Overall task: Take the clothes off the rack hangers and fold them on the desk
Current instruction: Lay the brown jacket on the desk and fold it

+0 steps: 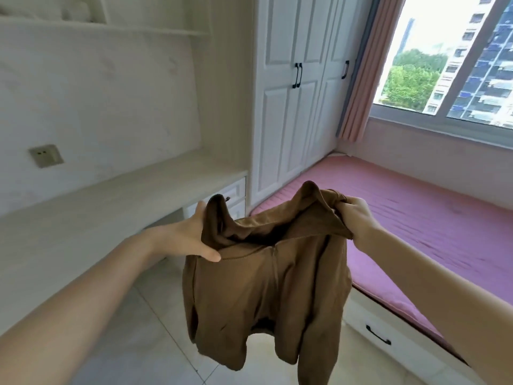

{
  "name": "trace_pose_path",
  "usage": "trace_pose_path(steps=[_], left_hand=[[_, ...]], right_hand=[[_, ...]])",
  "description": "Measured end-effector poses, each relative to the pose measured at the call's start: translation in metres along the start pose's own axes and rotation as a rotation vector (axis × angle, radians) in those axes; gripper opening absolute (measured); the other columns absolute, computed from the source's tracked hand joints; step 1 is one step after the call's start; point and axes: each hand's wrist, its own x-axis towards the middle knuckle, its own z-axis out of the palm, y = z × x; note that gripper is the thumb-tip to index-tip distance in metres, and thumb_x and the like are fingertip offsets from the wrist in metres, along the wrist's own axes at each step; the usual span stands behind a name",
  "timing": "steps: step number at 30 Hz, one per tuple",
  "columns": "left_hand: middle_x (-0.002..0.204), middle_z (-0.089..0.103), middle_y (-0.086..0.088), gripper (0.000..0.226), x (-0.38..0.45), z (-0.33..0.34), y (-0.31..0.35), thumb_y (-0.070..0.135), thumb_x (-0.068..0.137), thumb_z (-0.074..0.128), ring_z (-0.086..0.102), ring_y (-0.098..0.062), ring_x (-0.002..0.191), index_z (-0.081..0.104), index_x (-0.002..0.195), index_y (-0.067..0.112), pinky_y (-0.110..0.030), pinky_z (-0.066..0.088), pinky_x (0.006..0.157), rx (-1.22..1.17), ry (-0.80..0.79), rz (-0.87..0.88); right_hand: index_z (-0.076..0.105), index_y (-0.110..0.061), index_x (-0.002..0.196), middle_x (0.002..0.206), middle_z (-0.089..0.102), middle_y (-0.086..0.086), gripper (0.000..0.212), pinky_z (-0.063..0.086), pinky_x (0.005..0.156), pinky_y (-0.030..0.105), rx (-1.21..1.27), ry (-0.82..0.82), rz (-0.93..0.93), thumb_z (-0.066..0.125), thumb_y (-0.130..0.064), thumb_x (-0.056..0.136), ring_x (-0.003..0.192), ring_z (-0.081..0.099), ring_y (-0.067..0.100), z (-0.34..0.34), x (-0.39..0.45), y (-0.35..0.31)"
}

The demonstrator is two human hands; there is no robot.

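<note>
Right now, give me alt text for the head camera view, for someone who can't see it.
Two hands hold a brown zip-up garment in the air by its top edge, left hand and right hand gripping opposite sides. A white desk stands to the left, a pink mattress to the right under a window.

Two bare forearms reach into view from the bottom corners, uncovered from the frame's edge to the wrist, no sleeve showing on either. The left hand [194, 234] and right hand [358, 218] are bare too, the visible fingers short-nailed; neither wrist carries a watch, band or bracelet.
</note>
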Motion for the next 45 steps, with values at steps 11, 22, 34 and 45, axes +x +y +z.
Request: trace_pose_path(steps=[11,22,34,45], left_hand=[[0.096,0.053,0.016,0.057,0.008,-0.019,-0.006,0.023,0.087,0.071,0.056,0.004,0.08,0.029,0.122,0.037,-0.023,0.047,0.07,-0.001,0.437,0.007],[0.083,0.067,-0.008,0.022,-0.027,-0.04,-0.066,0.014,0.099,0.048,0.061,-0.019,0.077,0.065,0.086,0.007,-0.028,0.049,0.068,-0.461,0.846,-0.504],[0.058,0.045,-0.009,0.025,-0.066,-0.009,-0.123,0.004,0.087,0.047,0.04,-0.022,0.057,0.041,0.062,0.008,-0.03,0.03,0.053,-0.441,1.227,-0.892],[0.085,0.064,-0.021,0.023,-0.149,-0.039,-0.133,0.015,0.096,0.045,0.06,-0.033,0.076,0.06,0.084,0.002,-0.039,0.049,0.066,-0.53,1.415,-1.003]], right_hand=[[0.068,-0.008,0.083,0.071,0.062,0.008,0.027,0.047,0.049,0.021,-0.002,-0.297,-0.047,0.046,0.002,0.092,0.06,0.056,0.017,0.087,0.114,-0.053],[0.072,-0.01,0.085,0.08,0.066,0.005,0.036,0.047,0.068,0.026,-0.105,-0.47,-0.344,0.043,0.01,0.085,0.076,0.058,0.018,0.178,0.121,-0.077],[0.058,-0.008,0.089,0.078,0.056,0.006,0.025,0.042,0.063,0.034,-0.385,-0.506,-0.514,0.033,-0.01,0.094,0.072,0.05,0.024,0.257,0.109,-0.085],[0.063,-0.019,0.095,0.103,0.068,0.007,0.026,0.052,0.094,0.042,-0.202,-1.042,-0.143,0.053,-0.043,0.094,0.1,0.064,0.026,0.307,0.088,-0.104]])
